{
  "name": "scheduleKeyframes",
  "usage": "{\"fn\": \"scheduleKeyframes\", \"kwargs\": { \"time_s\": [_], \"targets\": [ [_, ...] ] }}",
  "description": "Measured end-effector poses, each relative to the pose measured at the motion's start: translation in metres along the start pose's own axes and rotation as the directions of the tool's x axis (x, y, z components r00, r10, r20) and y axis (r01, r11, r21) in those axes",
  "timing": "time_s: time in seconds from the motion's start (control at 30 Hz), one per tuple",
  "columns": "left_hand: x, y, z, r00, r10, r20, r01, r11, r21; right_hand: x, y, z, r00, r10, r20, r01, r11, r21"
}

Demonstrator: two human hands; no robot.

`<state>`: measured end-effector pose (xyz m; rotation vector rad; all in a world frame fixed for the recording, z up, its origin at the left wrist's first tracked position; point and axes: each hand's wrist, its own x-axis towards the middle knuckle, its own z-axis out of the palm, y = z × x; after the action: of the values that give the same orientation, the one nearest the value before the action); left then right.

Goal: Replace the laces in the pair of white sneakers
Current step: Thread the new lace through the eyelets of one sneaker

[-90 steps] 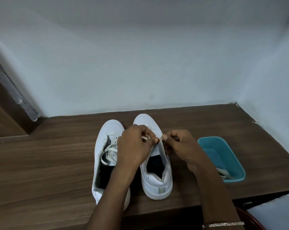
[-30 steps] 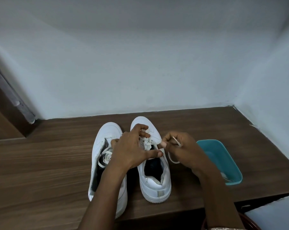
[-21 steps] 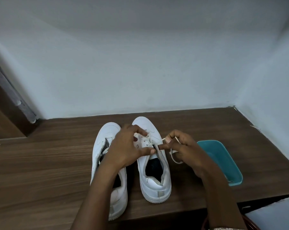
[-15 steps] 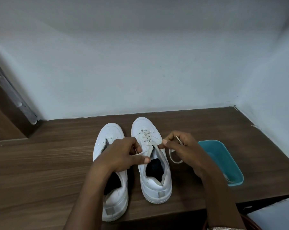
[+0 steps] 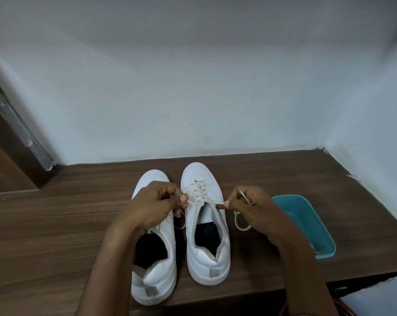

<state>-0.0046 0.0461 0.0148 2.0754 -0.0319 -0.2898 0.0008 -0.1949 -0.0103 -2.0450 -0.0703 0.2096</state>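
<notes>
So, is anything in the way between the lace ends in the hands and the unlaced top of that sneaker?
Nothing visible. The left hand and right hand each pinch a lace end beside the half-laced sneaker, whose open top lies uncovered. The teal tray sits apart, to the right.

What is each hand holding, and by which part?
Each pinches the lace of the right-hand sneaker beside the eyelets: left hand the left strand, right hand the right strand.

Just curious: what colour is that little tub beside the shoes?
Teal blue, the tub; clearest in the head view.
</notes>
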Motion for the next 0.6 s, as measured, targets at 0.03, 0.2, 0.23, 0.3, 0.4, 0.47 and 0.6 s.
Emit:
{"fn": "scheduleKeyframes", "kwargs": {
  "time_s": [0.03,0.2,0.23,0.3,0.4,0.47,0.6],
  "targets": [
    [0.0,0.0,0.0,0.999,-0.022,-0.037,0.024,0.998,0.053,0.001,0.001,0.001,1.0,-0.009,-0.008,0.009,1.0,-0.012],
    [-0.002,0.003,0.0,0.995,-0.065,-0.072,0.075,0.984,0.16,0.003,0.005,0.002,0.998,-0.05,-0.026,0.05,0.999,-0.018],
    [-0.002,0.003,-0.001,0.996,-0.066,-0.061,0.074,0.987,0.144,0.003,0.006,0.002,0.998,-0.049,-0.027,0.049,0.999,-0.011],
    [-0.002,0.003,-0.002,0.998,-0.062,-0.031,0.066,0.99,0.124,0.002,0.006,0.0,0.999,-0.039,-0.016,0.039,0.999,0.011],
    [-0.005,0.006,-0.007,0.996,-0.078,0.045,0.069,0.983,0.17,0.0,0.006,-0.005,1.0,-0.029,-0.011,0.03,0.998,0.054],
    [-0.007,0.009,-0.008,0.995,-0.074,0.07,0.07,0.996,0.062,-0.001,0.005,-0.01,0.999,-0.026,-0.024,0.027,0.999,0.038],
    [-0.008,0.012,-0.007,0.998,0.007,0.068,0.01,0.969,-0.247,-0.007,-0.001,-0.014,0.995,-0.04,0.086,0.035,0.998,0.059]
  ]
}}
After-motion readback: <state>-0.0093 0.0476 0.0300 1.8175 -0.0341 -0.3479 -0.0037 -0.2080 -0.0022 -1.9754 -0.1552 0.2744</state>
